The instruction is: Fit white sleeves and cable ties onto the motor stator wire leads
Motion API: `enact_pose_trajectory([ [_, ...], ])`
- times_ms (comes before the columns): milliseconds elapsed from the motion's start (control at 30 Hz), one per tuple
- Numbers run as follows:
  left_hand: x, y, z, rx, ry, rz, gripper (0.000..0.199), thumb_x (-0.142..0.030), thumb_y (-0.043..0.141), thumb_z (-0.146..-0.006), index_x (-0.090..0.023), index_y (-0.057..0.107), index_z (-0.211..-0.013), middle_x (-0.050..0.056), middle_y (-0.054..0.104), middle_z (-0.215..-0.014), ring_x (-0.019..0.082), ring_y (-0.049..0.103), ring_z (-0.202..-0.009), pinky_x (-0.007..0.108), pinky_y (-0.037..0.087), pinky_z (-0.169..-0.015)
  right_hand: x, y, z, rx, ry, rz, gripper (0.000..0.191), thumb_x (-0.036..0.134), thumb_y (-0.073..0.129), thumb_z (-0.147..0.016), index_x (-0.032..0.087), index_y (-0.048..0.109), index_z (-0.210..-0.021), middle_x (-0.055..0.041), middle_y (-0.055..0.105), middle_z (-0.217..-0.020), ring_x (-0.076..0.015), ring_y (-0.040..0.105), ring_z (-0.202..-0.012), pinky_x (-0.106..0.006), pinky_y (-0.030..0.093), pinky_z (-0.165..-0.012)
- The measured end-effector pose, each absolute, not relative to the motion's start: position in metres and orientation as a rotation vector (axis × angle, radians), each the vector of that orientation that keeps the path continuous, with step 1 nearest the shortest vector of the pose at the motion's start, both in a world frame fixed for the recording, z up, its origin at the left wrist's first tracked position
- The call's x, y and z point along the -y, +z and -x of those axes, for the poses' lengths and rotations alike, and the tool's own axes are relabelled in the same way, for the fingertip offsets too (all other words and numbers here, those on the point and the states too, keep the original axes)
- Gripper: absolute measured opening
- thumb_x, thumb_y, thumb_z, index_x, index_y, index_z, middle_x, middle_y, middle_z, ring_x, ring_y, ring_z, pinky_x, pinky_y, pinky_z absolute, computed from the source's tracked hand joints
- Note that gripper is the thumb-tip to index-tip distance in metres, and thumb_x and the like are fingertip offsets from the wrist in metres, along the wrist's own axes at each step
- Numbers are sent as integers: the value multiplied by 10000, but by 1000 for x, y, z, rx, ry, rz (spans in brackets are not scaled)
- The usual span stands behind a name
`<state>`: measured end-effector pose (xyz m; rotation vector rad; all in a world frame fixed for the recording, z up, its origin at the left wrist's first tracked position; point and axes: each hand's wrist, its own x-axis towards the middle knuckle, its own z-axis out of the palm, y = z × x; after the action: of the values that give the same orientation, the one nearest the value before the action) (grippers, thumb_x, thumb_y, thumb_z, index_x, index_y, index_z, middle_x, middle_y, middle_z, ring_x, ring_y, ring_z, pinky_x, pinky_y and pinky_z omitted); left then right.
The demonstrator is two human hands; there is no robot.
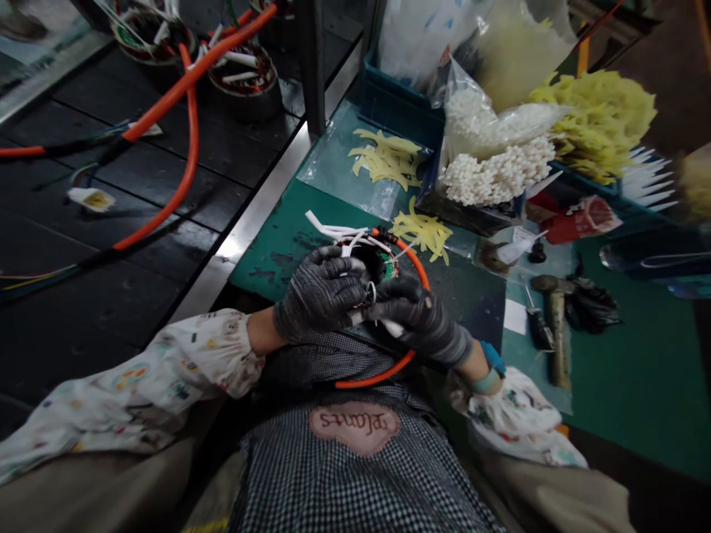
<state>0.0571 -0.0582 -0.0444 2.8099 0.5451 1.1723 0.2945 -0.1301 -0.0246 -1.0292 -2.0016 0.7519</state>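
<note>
A round motor stator [392,268] with a dark hollow middle, a bit of green winding and white sleeved leads [333,228] sits at the near edge of the green table. An orange cable [414,260] runs from it, round its right side and down over my apron. My left hand [325,292], in a grey glove, curls its fingers over the stator's near left rim. My gloved right hand [425,320] is closed at the near right rim, its fingertips pinched close to a small white loop [371,292]. What lies between those fingertips is hidden.
Yellow insulating pieces [425,231] lie just behind the stator, more on a plastic bag [338,166]. Bins of white sleeves [494,174] stand at the back. A hammer [557,333] and screwdriver [538,326] lie right. Left, a black roller conveyor [133,170] carries other stators [247,85].
</note>
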Motion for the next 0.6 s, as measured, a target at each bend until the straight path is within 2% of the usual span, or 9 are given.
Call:
enact_pose_trajectory([
  [133,61,-48,-55,-626,1058,-2776,199,-407,630,-1071,-291,788,-1035,-27,861,-1060,215,783,-1154,462,524,-1213,144,-35,-289,1767,751,1312,157,436,843,-990,287,800,-963,-53,805,-1099,-273,775,-1088,-487,687,-972],
  [233,60,-55,-54,-604,1137,-2739,206,-424,632,-1071,-290,787,-1057,-16,867,-1077,215,783,-1163,460,517,-1224,145,-34,-280,1848,804,1166,145,432,720,-1070,330,793,-997,-5,804,-1053,-235,782,-1024,-467,679,-1011],
  [300,58,-60,-54,-578,1209,-2745,168,-424,667,-1052,-307,782,-1089,-19,872,-1118,219,790,-1173,466,518,-1222,139,-30,-268,1853,708,1081,176,377,621,-1113,342,782,-1050,1,811,-1031,-218,783,-976,-446,679,-994],
  [400,58,-61,-54,-552,1252,-2786,105,-350,754,-1004,-333,746,-1108,-52,873,-1106,219,797,-1200,470,497,-1254,120,-23,-248,1674,493,1194,177,299,547,-1126,312,718,-1079,-21,808,-1017,-223,770,-955,-441,682,-943],
  [500,68,-59,-50,-551,1219,-2822,228,-257,783,-985,-316,693,-1187,-29,870,-1150,242,783,-1266,489,495,-1273,105,-18,-255,1518,398,1360,146,274,532,-1123,307,669,-1087,-19,805,-1034,-210,763,-960,-423,681,-932],
  [600,88,-55,-32,-746,1128,-2805,514,-301,810,-964,-338,623,-1441,73,774,-1463,350,695,-1430,586,553,-1235,108,-17,-313,1269,92,1628,133,329,529,-1105,276,651,-1104,-48,797,-1082,-223,754,-1020,-438,663,-992],
])
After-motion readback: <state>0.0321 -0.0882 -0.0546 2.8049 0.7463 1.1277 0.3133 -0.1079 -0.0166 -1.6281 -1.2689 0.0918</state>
